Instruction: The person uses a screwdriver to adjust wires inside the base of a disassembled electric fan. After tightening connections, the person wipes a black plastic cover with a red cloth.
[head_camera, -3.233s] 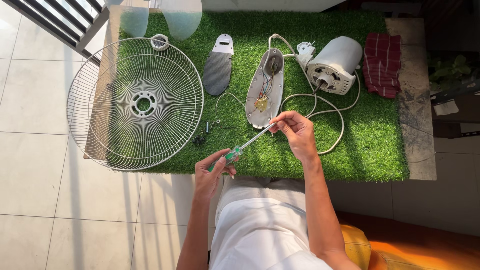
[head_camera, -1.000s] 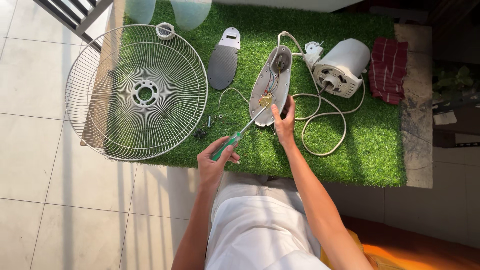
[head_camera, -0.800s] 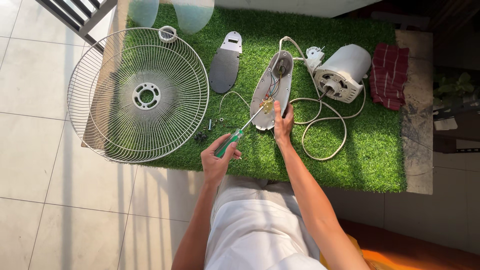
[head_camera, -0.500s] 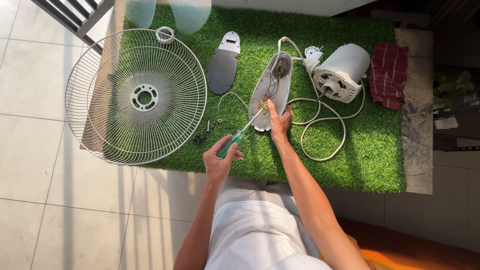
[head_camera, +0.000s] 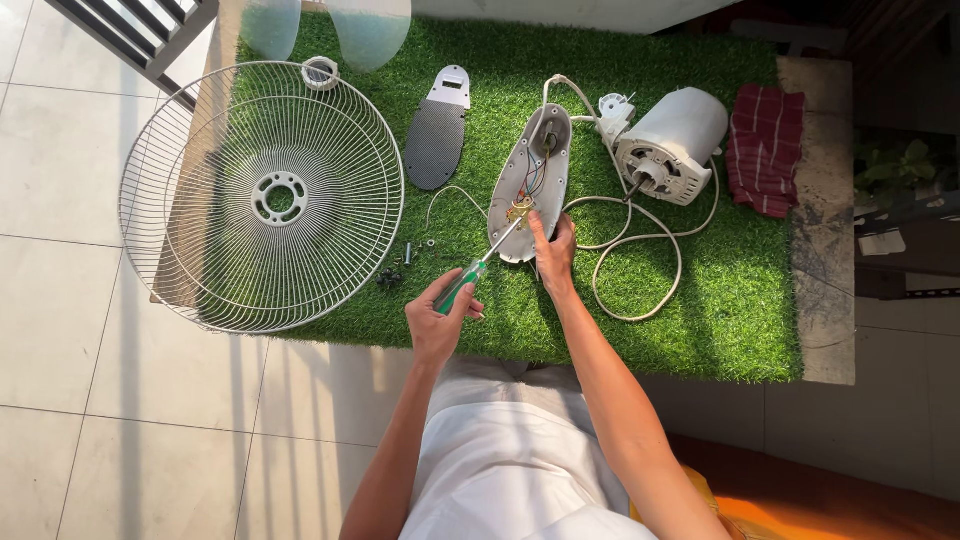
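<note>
My left hand (head_camera: 438, 320) grips a green-handled screwdriver (head_camera: 462, 286) whose shaft angles up to the wiring inside an open white oval fan housing (head_camera: 520, 175) lying on the green turf mat (head_camera: 740, 300). My right hand (head_camera: 553, 250) rests on the near end of that housing, fingers pressed against its rim. A white cable (head_camera: 640, 240) loops from the housing toward the white fan motor (head_camera: 672, 145) to the right.
A round wire fan guard (head_camera: 262, 195) lies at the left, half over the floor tiles. A dark oval cover plate (head_camera: 437, 140), a few loose screws (head_camera: 400, 268), translucent fan blades (head_camera: 365, 25) and a red checked cloth (head_camera: 765, 148) also lie on the mat.
My right hand dropped from the screwdriver shaft onto the housing's near end. The screwdriver tip moved up into the housing's wiring, with my left hand still on the handle.
</note>
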